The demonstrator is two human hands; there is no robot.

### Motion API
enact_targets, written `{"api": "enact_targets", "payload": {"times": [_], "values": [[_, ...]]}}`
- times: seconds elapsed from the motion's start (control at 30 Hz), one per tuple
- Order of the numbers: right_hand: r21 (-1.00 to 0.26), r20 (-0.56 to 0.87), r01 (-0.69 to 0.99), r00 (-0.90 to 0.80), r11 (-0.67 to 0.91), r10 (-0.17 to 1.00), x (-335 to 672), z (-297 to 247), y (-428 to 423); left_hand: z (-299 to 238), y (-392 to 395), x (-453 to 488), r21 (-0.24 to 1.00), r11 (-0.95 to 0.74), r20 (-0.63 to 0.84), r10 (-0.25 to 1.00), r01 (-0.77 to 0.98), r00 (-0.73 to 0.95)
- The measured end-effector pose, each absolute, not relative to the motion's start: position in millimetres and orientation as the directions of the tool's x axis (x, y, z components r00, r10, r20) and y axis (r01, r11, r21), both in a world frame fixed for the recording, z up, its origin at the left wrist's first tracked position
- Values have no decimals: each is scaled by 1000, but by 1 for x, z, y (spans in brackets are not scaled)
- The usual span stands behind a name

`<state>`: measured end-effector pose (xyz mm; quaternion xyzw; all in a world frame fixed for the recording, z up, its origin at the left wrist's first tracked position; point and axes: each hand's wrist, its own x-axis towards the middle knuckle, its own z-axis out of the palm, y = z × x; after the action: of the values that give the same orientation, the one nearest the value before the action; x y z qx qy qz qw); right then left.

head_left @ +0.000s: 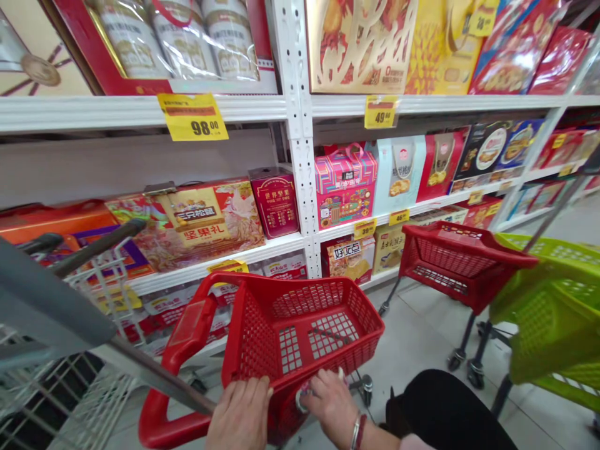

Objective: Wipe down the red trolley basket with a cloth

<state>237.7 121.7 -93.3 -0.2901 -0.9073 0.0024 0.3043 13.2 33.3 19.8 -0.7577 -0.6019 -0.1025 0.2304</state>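
A red shopping cart (300, 325) with a mesh basket stands in front of me; its basket holds no goods. My left hand (241, 412) has its fingers curled over the near rim of the basket, beside the red push handle (187, 331). Against the basket's near side, my right hand (328, 403) is closed round a crumpled white and pink cloth (304, 397), mostly hidden by the fingers. A bracelet (359, 431) circles the right wrist.
A wire cart with a grey handle (51, 294) is close at left. Another red cart (459, 259) and a lime-green cart (548, 300) stand at right. White shelves (302, 156) hold gift boxes (210, 215) and yellow price tags (193, 117). My dark-clad knee (440, 412) is at lower right.
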Motion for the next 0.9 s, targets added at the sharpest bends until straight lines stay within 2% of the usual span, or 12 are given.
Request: {"api": "enact_targets", "payload": {"times": [0.23,0.37,0.5,0.63,0.73,0.9], "values": [[-75,608,497,-664,865,435,208,-106,112,20,36,22,-170,-133,441,876,976,196],[-92,664,492,-618,866,421,185,-135,106,20,37,23,-165,-117,439,881,979,179],[-54,628,457,-676,888,386,170,-162,98,20,36,26,-163,-101,412,897,981,161],[-16,634,421,-697,907,334,172,-168,99,21,34,28,-192,-120,414,890,974,191],[-19,614,443,-702,896,360,190,-154,106,21,33,26,-221,-147,422,877,964,230],[-76,528,535,-694,842,489,226,-125,122,21,35,17,-218,-159,432,869,963,241]]}}
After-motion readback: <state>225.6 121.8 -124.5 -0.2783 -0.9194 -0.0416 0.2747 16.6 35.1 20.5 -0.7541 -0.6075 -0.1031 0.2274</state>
